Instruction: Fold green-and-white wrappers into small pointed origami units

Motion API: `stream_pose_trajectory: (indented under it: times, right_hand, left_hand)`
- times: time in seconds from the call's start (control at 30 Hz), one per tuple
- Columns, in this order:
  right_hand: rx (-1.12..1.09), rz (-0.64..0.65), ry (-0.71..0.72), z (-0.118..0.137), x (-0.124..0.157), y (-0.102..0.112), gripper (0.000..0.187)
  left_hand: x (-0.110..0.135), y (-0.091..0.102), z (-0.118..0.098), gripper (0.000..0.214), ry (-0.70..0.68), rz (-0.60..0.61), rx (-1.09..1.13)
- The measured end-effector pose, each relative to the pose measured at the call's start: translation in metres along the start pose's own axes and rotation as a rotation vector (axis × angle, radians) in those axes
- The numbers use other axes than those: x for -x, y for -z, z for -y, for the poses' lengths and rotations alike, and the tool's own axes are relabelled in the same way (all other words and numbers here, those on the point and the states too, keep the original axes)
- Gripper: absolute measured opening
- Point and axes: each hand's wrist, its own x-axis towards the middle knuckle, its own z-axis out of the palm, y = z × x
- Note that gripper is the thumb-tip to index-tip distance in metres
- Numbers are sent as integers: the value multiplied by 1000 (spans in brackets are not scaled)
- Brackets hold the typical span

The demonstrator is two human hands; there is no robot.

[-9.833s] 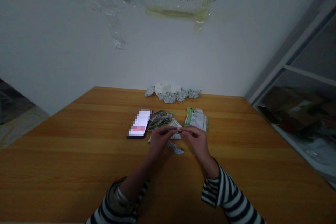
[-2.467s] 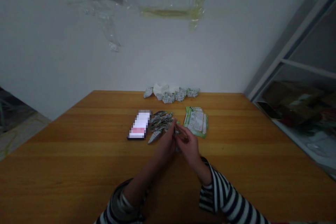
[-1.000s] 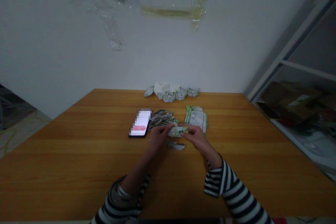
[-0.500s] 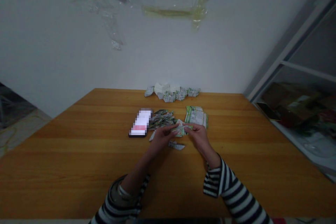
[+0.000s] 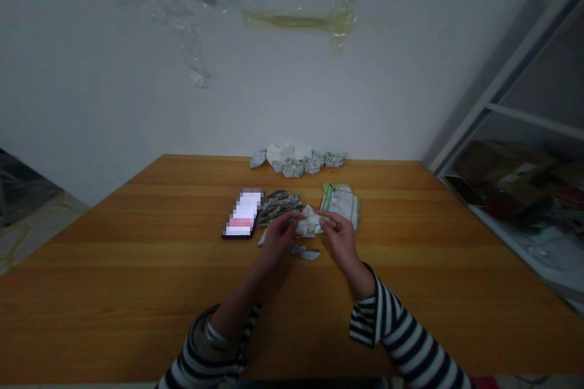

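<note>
Desk is plain wood with a smooth satin finish and clear grain. The folded wrapper and the flat wrapper are thin, creased, slightly shiny stuff - plastic film or coated paper, can't tell. Phone has a glossy screen. Striped sleeve is matt knit cloth.

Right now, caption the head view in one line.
Left hand and right hand hold a folded printed wrapper over a table, near a phone.

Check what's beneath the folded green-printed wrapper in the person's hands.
Below the folded green-printed wrapper, a folded printed strip lies on the wooden table. The left hand and right hand hide whatever is directly underneath.
</note>
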Motion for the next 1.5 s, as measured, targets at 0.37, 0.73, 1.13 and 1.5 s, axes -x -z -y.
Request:
stream_pose_trajectory:
  times: [0.37,0.73,1.13,1.5]
  right_hand:
    - [111,-30,119,15,6,-5,20]
    - [34,76,-36,13,-2,1,40]
    - [327,77,179,13,-2,10,14]
    - [657,200,590,28,7,7,20]
  left_hand:
    - [2,-4,-8,34,12,-67,11]
    - [2,-6,-6,45,73,-34,128]
    - [-1,3,7,18,-121,-110,-202]
    - [12,-1,-1,33,-396,115,-751]
